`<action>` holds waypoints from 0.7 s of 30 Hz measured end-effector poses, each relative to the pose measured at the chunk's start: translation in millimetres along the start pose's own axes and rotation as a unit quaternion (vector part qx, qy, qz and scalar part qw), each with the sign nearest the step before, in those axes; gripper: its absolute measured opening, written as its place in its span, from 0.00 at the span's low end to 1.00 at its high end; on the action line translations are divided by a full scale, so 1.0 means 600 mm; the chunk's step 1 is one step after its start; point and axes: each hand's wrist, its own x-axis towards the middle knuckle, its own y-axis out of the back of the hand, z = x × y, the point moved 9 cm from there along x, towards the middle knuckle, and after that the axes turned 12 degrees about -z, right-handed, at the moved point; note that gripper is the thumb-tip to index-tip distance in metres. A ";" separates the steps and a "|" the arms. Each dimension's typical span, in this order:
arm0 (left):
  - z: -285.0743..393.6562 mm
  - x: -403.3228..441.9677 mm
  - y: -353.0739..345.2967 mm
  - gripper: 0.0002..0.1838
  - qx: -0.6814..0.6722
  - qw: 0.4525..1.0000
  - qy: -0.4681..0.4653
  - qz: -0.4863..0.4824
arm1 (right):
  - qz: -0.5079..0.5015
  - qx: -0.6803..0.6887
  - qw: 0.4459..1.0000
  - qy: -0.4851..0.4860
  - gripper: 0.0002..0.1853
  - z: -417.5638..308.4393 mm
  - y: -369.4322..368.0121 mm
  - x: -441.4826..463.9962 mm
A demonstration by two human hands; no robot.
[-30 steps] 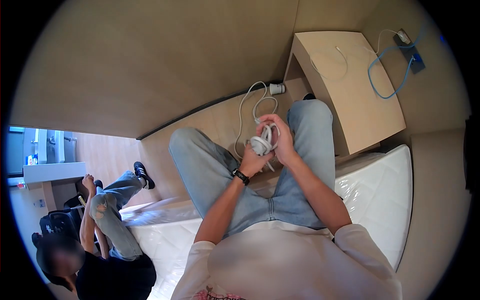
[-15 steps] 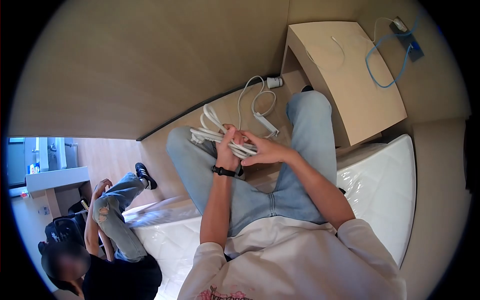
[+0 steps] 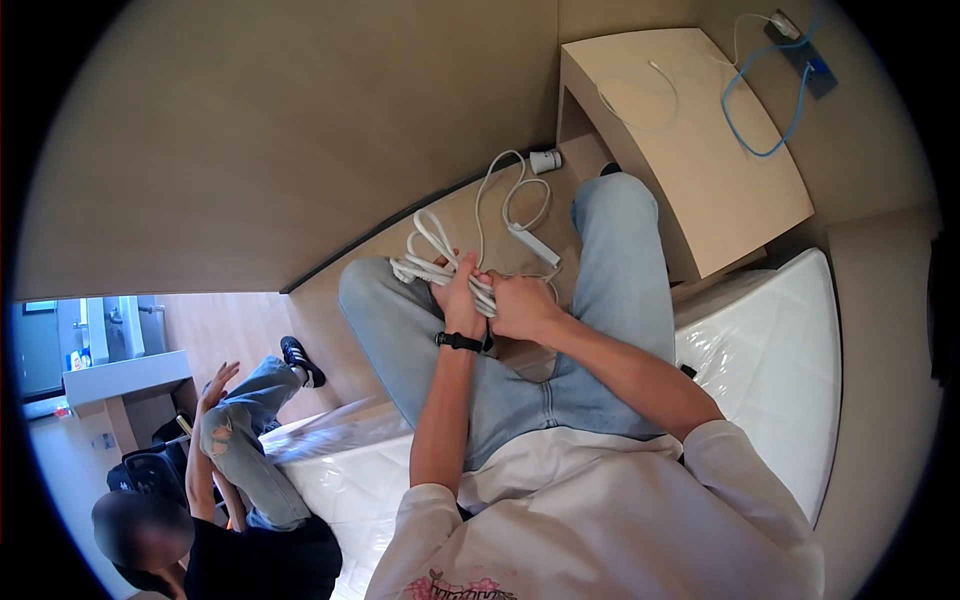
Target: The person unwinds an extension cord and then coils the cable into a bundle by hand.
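Observation:
A bundle of coiled white cable (image 3: 418, 268) sits between my thighs, with loops sticking up at its far left end. My left hand (image 3: 460, 292), a black band on its wrist, is closed around the middle of the coil. Against it, my right hand (image 3: 526, 306) is curled over the bundle's right end, its fingertips partly hidden. Past my hands on the floor lies a long white block (image 3: 534, 245) with a thin white cord (image 3: 484, 195) looping away from it. A white cylindrical object (image 3: 545, 161) stands by the wall base.
A small wooden desk (image 3: 690, 130) stands at the right, with a thin white cord and a blue cable (image 3: 727, 105) on it. I sit on a plastic-wrapped white mattress (image 3: 775, 370). A wooden panel (image 3: 300, 140) rises ahead. Another person (image 3: 265, 550) sits at left.
My right hand has gone from fingers spread along the coil to curled around its end. The cable loops have shifted slightly. The other person's hand has lifted and opened.

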 end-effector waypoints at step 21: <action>0.034 0.014 0.029 0.03 -0.262 0.950 0.095 -0.141 | 0.269 0.142 0.948 0.093 0.04 0.031 0.125 -0.047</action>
